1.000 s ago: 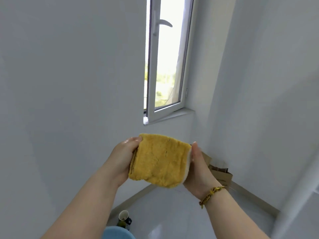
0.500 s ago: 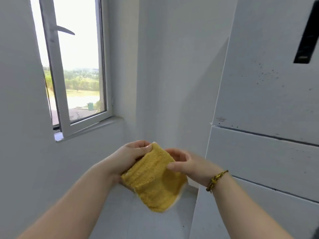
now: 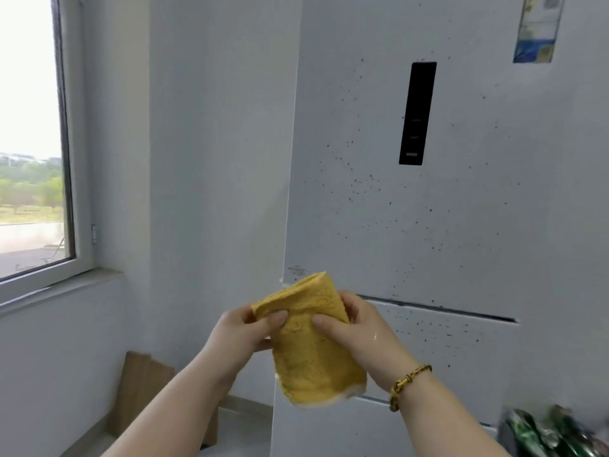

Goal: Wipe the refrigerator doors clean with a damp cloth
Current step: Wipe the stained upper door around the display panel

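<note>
Holding the cloth (image 3: 313, 344) with both hands in front of the refrigerator (image 3: 461, 209), not yet touching it. Left to right: window (image 3: 31, 136) at 9 o'clock; cardboard (image 3: 141, 390) leaning on the wall at 7 o'clock. Left hand (image 3: 244, 331) grip closed on the cloth's left upper edge, thumb over the front. Yellow cloth folded, hanging at centre, white backing showing at its lower edge. Right hand (image 3: 356, 334) grip closed on the right side, thumb on the front; beaded bracelet (image 3: 407, 384) on that wrist.

Upper door (image 3: 379, 225) is peppered with dark specks around the black panel (image 3: 417, 113); lower door (image 3: 445, 357) is speckled too.

Risks, as judgement: cloth folded thick, so a loose one-hand grip could let it slip off the door mid-stroke; a wet cloth could smear the specks or drip into the seam between the doors, or wet the sticker.

Writing: sticker (image 3: 537, 28) at 1 o'clock and small label (image 3: 296, 272) at the upper door's bottom-left corner both illegible.
</note>
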The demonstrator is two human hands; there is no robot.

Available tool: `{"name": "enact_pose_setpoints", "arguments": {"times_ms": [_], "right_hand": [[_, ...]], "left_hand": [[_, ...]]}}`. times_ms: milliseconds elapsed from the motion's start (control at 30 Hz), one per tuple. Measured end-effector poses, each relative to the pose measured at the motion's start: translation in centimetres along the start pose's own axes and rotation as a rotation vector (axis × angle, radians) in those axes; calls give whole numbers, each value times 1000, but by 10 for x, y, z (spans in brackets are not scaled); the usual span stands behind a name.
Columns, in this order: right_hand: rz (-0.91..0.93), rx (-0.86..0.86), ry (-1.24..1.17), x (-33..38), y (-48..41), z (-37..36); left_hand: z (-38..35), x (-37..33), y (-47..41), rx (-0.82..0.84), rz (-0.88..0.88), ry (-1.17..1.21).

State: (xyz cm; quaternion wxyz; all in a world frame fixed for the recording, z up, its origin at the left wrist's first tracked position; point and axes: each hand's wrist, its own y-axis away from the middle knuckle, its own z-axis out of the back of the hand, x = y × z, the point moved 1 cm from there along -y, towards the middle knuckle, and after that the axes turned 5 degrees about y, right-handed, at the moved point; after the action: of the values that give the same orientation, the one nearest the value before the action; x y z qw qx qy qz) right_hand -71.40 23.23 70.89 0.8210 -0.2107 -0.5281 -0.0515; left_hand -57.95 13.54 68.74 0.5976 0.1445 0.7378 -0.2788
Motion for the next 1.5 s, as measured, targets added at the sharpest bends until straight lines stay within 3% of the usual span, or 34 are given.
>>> {"name": "enact_pose_setpoints", "arguments": {"times_ms": [100,167,333,500,633,767,833,933,1033,1167,1300,1400,1500], "right_hand": [[-31,119,-226,-5,-20,19],[-13,104,-319,-2,-36,25],[15,-205,-380,4,-105,41],[211,-710,-111,28,-196,72],[462,-1100,255,67,-272,102],[835,-1522,700,115,-336,125],[902,-1702,920,139,-368,139],[922,-1632,1194,165,-401,147],[887,-1326,1430,173,-423,143],[694,-971,1422,172,-421,141],[696,-674,1649,160,-408,146],[740,-592,1708,168,-411,154],[820,-661,1675,199,-426,167]], "left_hand": [[-27,4,-36,21,-2,150],[-42,2,-60,15,-3,227],[-58,-8,-144,-44,-141,94],[-33,-35,-250,-137,-380,-106],[-13,-63,-334,-155,-556,-296],[-3,-100,-387,-169,-718,-416],[-4,-118,-404,-172,-755,-425],[-15,-129,-417,-153,-787,-429],[-23,-133,-425,-158,-836,-420],[-27,-142,-428,-155,-867,-315],[-36,-167,-433,-181,-944,-162],[-42,-182,-439,-219,-987,-154],[-48,-179,-443,-250,-1000,-227]]}}
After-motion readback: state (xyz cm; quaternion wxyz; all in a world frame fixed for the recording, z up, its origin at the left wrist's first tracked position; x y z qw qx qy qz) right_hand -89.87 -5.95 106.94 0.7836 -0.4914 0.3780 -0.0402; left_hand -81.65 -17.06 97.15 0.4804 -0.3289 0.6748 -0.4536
